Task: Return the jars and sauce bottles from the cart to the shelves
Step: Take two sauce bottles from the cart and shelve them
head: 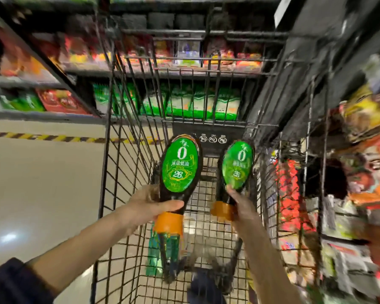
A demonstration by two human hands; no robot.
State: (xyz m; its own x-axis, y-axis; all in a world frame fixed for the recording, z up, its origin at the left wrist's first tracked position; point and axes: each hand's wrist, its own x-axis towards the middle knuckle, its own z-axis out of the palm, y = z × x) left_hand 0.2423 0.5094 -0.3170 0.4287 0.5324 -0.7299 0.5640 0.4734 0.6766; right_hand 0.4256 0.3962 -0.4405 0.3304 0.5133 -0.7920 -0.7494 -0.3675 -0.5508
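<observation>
Green oval labels face the camera on two dark sauce bottles held above the wire cart [107, 163], one in each hand. The left grip [149, 207] wraps thumb and fingers round the shoulder of the left sauce bottle [180, 165], just above its orange cap [168, 223]. The right grip [239, 207] holds the neck of the right sauce bottle [237, 165], beside that bottle's own cap [223, 210]. Both bottles lie the same way from the grips: cap end toward the person, broad base pointing away and up toward the shelves ahead [31, 115]. The two long axes run roughly parallel, apart from each other, each more or less in line with the forearm that carries it. In my judgement the coming move turns on this: the base leads, so standing a bottle on a shelf calls for a turn of the wrist that brings the base down and the cap up. Shelving stands beyond the cart's far end and also close on the right [360, 154], where the goods are too blurred to name. The right grip is nearer that side and the left is nearer the open aisle floor. Which shelf takes this sauce cannot be told from here. Below the left bottle, on the cart floor, lies what seems to be a third dark bottle [169, 253] with a green label, so the cart is likely not yet emptied.
</observation>
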